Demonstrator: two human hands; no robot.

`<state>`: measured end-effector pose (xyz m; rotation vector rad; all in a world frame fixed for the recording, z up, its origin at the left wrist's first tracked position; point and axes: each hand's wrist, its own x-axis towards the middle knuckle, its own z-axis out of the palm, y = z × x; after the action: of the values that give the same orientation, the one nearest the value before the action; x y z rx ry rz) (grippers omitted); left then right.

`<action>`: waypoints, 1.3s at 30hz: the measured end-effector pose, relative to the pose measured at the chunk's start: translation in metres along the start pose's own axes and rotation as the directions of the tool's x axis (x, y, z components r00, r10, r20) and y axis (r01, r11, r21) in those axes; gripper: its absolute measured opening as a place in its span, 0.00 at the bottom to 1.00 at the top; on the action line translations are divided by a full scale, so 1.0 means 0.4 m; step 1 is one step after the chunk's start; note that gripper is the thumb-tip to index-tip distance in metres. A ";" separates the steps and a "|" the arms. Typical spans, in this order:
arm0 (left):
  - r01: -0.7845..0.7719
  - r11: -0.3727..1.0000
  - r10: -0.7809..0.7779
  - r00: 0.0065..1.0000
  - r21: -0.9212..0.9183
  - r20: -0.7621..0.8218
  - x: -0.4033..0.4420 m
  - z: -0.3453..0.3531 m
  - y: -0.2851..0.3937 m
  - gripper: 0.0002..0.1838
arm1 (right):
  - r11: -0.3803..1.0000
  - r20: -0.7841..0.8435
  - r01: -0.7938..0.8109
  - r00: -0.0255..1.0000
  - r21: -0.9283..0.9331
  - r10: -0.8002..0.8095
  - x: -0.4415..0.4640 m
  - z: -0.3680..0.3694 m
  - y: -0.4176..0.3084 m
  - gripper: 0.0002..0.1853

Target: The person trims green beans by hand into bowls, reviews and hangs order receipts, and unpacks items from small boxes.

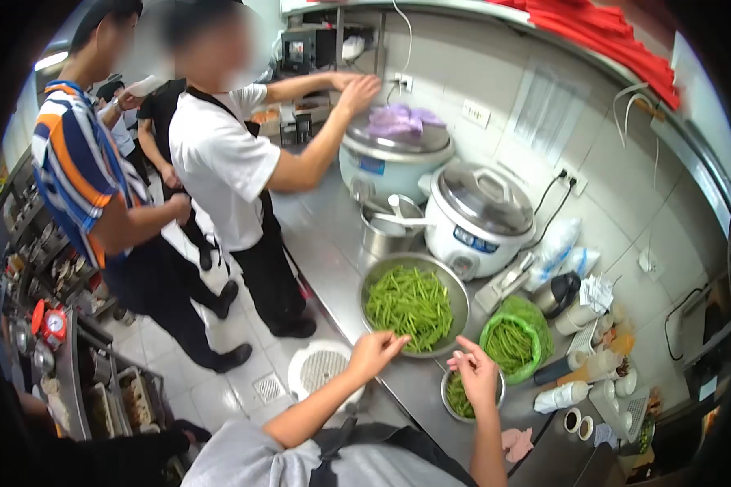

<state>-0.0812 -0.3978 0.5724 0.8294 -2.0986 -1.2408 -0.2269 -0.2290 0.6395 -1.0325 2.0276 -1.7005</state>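
Note:
My left hand (375, 355) is at the near rim of a large steel bowl (367, 280) heaped with cut green beans (410, 304). Its thumb and fingertips are pressed together; anything pinched between them is too small to make out. My right hand (477, 372) is above a small steel bowl (451, 406) with green bean pieces (460, 398) in it. The index finger stretches out toward the large bowl, apart from the other bent fingers, and no held thing shows. Beside this hand stands a green plastic bag (536, 312) of long green beans (509, 345).
Two rice cookers (483, 207) (394, 154) and a steel pot (382, 237) stand farther along the steel counter (321, 243). Sauce bottles (601, 369) and small cups (573, 420) are at the right. A person in a white shirt (219, 166) reaches over the far cooker; another wears stripes (81, 154).

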 end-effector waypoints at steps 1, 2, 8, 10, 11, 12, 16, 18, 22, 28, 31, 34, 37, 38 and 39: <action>-0.025 0.995 0.025 1.000 -0.092 0.005 -0.009 -0.012 -0.064 0.22 | 0.999 0.064 -0.011 0.998 -0.040 0.013 0.025 0.042 -0.052 0.09; -0.033 0.986 0.035 0.999 -0.164 0.004 -0.034 -0.064 -0.048 0.20 | 0.987 0.110 0.020 0.994 -0.160 -0.002 0.073 0.078 -0.114 0.10; 0.008 0.997 0.007 0.982 -0.078 0.186 -0.151 -0.335 -0.204 0.15 | 0.879 0.184 0.477 0.864 -0.006 -0.468 0.444 0.362 -0.549 0.19; 0.040 0.991 -0.019 0.986 -0.125 0.164 -0.172 -0.412 -0.253 0.15 | 0.889 0.211 0.456 0.874 -0.049 -0.437 0.533 0.435 -0.727 0.31; 0.059 0.987 -0.037 0.988 -0.150 0.150 -0.175 -0.451 -0.266 0.15 | 0.861 0.217 0.504 0.850 -0.069 -0.480 0.623 0.454 -0.784 0.37; 0.101 0.990 -0.085 0.986 -0.101 0.146 -0.176 -0.493 -0.275 0.15 | 0.887 0.191 0.459 0.877 -0.056 -0.442 0.682 0.478 -0.859 0.38; 0.113 0.982 -0.112 0.994 -0.152 0.014 -0.175 -0.612 -0.353 0.13 | 0.926 0.109 0.342 0.939 -0.158 -0.327 0.875 0.497 -1.063 0.37; 0.130 0.980 -0.138 0.989 -0.153 -0.047 -0.174 -0.660 -0.383 0.12 | 0.940 0.083 0.259 0.966 -0.224 -0.247 0.920 0.500 -1.093 0.33; 0.182 0.961 -0.216 0.964 -0.208 -0.155 -0.182 -0.703 -0.420 0.10 | 0.884 0.261 0.375 0.915 -0.278 -0.307 0.894 0.581 -1.025 0.16; 0.182 0.947 -0.204 0.977 -0.265 -0.058 -0.170 -0.712 -0.425 0.08 | 0.780 0.422 0.485 0.850 -0.395 -0.315 0.565 0.789 -0.700 0.17; 0.071 0.964 -0.109 0.985 -0.255 -0.137 -0.108 -0.692 -0.468 0.10 | 0.903 0.641 0.380 0.748 -0.202 -0.171 0.388 0.819 -0.543 0.13; -0.043 0.970 -0.035 0.950 -0.241 -0.310 -0.023 -0.700 -0.439 0.18 | 0.954 0.755 0.288 0.644 -0.088 -0.125 0.271 0.788 -0.407 0.12; -0.107 0.986 0.043 0.899 -0.125 -0.435 0.066 -0.729 -0.380 0.21 | 0.950 0.750 0.267 0.659 -0.163 -0.057 0.189 0.719 -0.298 0.11; -0.122 0.985 0.052 0.885 -0.123 -0.463 0.095 -0.743 -0.342 0.21 | 0.943 0.741 0.262 0.671 -0.206 -0.024 0.163 0.694 -0.288 0.11; -0.137 0.983 0.061 0.869 -0.121 -0.490 0.112 -0.760 -0.292 0.20 | 0.934 0.732 0.256 0.682 -0.249 0.008 0.134 0.670 -0.279 0.14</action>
<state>0.1359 -0.6430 0.6008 0.8477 -1.5994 -0.9945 -0.0568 -0.4656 0.6879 -1.6638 1.7212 -0.7497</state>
